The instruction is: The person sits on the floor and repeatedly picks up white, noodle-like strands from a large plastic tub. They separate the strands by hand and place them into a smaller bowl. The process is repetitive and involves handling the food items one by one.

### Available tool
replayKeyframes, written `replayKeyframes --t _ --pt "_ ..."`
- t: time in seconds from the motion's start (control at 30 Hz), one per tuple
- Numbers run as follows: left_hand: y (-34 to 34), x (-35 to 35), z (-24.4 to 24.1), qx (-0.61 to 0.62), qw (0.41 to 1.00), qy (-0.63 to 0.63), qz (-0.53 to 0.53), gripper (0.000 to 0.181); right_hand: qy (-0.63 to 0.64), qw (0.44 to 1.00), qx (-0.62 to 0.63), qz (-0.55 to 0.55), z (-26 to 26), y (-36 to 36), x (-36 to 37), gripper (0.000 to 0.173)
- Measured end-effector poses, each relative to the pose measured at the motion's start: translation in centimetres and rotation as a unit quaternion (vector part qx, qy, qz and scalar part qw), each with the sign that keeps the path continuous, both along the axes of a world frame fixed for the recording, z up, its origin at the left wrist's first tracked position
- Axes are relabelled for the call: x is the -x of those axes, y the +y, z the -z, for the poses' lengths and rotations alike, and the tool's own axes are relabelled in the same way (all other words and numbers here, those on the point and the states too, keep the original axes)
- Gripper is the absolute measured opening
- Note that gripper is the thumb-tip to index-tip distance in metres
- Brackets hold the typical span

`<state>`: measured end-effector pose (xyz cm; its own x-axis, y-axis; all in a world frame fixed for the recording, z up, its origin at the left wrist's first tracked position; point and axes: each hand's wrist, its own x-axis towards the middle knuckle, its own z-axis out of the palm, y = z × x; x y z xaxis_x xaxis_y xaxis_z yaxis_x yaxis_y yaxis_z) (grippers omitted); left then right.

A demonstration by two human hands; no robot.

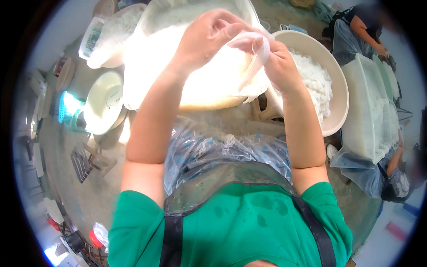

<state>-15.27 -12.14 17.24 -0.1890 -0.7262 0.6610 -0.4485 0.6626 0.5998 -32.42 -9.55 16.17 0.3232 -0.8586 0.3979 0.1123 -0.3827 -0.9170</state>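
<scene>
A thin, translucent white strip of wet-looking, stretchy material loops over the fingers of my right hand, which grips it, and its tail hangs down to the left. Close beside it, my left hand has its thumb and fingers curled together near the strip's upper end. Whether those fingertips pinch the strip is hidden. Both hands are raised over a large pale tub, whose near part is washed out by glare. Right of my right forearm, a round cream basin holds a heap of white, fluffy fibre clumps.
At the left stand a pale green basin, a blue plastic stool and a slatted stool. Another basin of white material is at upper left. On the right, two people work beside pale rectangular tubs. Clear plastic sheeting covers my lap.
</scene>
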Motion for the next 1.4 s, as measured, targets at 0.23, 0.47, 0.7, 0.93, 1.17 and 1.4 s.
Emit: replayKeyframes --t 0.23,0.47,0.7,0.93,1.17,1.4 --pt "5.2 3.5 4.0 -0.244 0.967 0.057 0.049 0.029 0.175 0.903 0.272 0.282 -1.7 0.6 0.3 0.023" --pt "4.7 4.3 4.2 -0.371 0.841 0.284 0.275 0.033 -0.160 0.982 -0.029 0.097 -0.3 0.2 0.3 0.028" --pt "3.2 2.0 3.0 -0.400 0.888 0.156 0.166 0.040 0.133 0.985 0.037 0.099 -0.2 0.3 2.8 0.021" --pt "3.2 4.2 2.2 -0.232 0.924 0.286 0.101 0.065 0.263 0.936 0.191 0.133 -1.5 0.7 1.6 0.015" --pt "3.9 1.7 2.7 -0.426 0.876 0.102 0.202 0.030 -0.314 0.936 -0.118 0.109 1.9 -0.5 4.8 0.020" --pt "5.1 5.6 5.3 -0.339 0.904 0.202 0.165 0.014 -0.371 0.892 -0.121 -0.226 -1.0 -0.3 3.4 0.018"
